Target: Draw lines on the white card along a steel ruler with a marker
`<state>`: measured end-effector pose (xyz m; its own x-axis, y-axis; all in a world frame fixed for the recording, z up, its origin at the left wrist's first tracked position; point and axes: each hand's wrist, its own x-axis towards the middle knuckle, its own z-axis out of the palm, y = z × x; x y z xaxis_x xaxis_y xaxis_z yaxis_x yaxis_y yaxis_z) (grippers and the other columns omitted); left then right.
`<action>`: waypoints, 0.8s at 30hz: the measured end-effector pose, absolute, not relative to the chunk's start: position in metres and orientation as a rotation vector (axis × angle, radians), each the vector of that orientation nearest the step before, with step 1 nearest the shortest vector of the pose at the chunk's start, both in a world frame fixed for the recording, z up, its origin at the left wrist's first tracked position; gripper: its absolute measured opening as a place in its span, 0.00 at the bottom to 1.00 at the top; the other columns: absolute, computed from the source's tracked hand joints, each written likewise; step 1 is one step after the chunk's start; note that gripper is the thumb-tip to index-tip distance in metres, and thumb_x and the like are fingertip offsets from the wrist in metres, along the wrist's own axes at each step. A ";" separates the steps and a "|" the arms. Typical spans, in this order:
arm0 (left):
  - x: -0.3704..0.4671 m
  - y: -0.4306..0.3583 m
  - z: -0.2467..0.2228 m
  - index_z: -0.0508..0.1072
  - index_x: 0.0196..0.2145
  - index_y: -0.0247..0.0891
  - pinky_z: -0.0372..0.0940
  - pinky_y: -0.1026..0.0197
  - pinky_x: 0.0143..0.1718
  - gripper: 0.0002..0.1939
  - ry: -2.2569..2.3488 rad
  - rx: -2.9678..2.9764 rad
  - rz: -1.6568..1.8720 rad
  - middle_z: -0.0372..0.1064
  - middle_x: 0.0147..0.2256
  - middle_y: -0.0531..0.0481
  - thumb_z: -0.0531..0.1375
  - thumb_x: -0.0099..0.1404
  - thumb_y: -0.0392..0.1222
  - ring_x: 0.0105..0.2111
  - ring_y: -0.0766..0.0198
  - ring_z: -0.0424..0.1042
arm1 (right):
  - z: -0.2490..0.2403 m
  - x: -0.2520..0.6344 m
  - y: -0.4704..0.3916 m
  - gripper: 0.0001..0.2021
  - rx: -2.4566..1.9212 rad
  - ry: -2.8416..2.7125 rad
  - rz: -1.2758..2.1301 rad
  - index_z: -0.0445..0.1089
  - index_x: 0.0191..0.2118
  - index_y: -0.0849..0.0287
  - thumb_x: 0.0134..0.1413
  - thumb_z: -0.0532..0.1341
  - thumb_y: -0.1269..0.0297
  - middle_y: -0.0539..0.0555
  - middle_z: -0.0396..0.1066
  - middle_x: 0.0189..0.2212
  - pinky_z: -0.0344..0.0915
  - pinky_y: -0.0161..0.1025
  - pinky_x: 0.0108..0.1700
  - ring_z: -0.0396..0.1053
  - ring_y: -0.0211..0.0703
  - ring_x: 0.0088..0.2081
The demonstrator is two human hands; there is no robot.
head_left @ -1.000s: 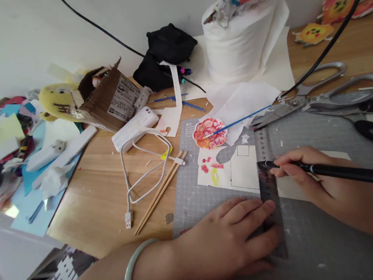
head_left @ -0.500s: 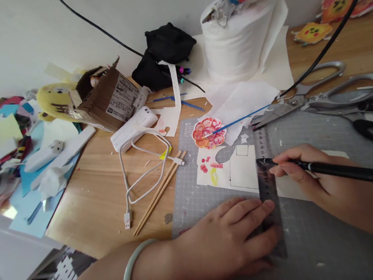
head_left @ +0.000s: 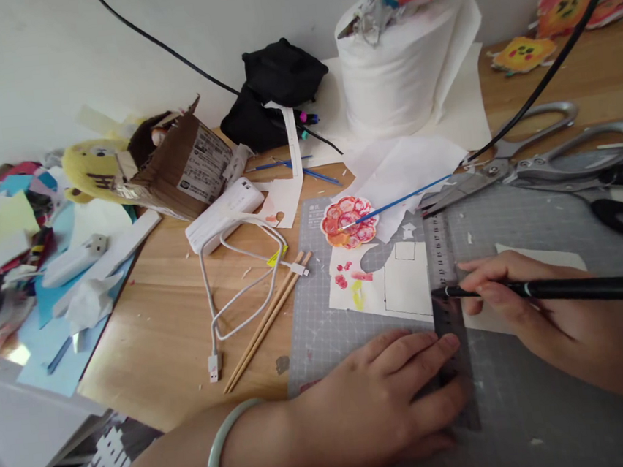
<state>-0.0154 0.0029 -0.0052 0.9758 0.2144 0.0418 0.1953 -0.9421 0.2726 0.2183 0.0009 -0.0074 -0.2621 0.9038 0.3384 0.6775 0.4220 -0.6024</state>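
My left hand (head_left: 385, 395) lies flat with fingers spread, pressing a clear ruler (head_left: 450, 323) down on the grey cutting mat (head_left: 313, 329). Pinched in my right hand (head_left: 539, 307) is a black pen (head_left: 581, 288), its tip at the ruler's left edge. That edge runs along the right side of a white paper piece (head_left: 407, 283) bearing drawn lines, a small rectangle and red and yellow marks. Just beyond this paper sits a red-pink painted cutout (head_left: 350, 222), with a thin blue-handled brush (head_left: 404, 199) resting on it. Another pale paper (head_left: 488, 317) is partly under my right hand.
Large metal scissors (head_left: 495, 169) and black-handled scissors (head_left: 622, 200) lie at the right. A white tissue roll (head_left: 398, 71) stands behind. To the left are a white cable (head_left: 209, 309), chopsticks (head_left: 265, 326), a power bank (head_left: 224, 214), a cardboard box (head_left: 188, 161) and heaped paper scraps (head_left: 77, 234).
The pen in my right hand has slid down along the ruler's left edge, toward me. My left hand and the ruler stay in place.
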 end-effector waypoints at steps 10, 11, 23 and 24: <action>-0.015 0.004 -0.008 0.65 0.54 0.37 0.58 0.53 0.57 0.22 0.284 2.873 0.148 0.55 0.61 0.40 0.49 0.70 0.52 0.57 0.54 0.59 | -0.011 0.225 0.003 0.08 -1.381 -1.857 0.506 0.63 0.41 0.51 0.63 0.49 0.58 0.46 0.75 0.27 0.68 0.31 0.31 0.74 0.36 0.30; -0.015 0.004 -0.009 0.65 0.54 0.37 0.58 0.53 0.56 0.22 0.279 2.879 0.161 0.55 0.61 0.40 0.49 0.70 0.53 0.57 0.54 0.59 | -0.011 0.226 0.004 0.09 -1.427 -1.852 0.468 0.64 0.42 0.51 0.63 0.49 0.57 0.47 0.76 0.29 0.69 0.32 0.31 0.74 0.37 0.31; -0.009 0.003 -0.007 0.72 0.46 0.36 0.67 0.58 0.46 0.12 0.139 3.085 0.518 0.73 0.46 0.43 0.56 0.67 0.41 0.47 0.56 0.72 | -0.012 0.230 0.009 0.12 -1.400 -2.189 0.234 0.66 0.44 0.56 0.63 0.48 0.60 0.54 0.75 0.36 0.69 0.41 0.41 0.73 0.46 0.39; -0.008 0.002 -0.006 0.72 0.46 0.35 0.68 0.58 0.45 0.12 0.109 3.096 0.532 0.73 0.45 0.43 0.56 0.67 0.41 0.46 0.56 0.72 | -0.014 0.231 0.009 0.13 -1.391 -2.191 0.234 0.66 0.45 0.56 0.63 0.49 0.61 0.54 0.75 0.36 0.69 0.42 0.41 0.73 0.46 0.39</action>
<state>-0.0079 0.0024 -0.0062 0.9402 0.0682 0.3337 0.0689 -0.9976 0.0097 0.2310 0.0094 -0.0139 -0.3296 0.8806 0.3406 0.7889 0.4550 -0.4130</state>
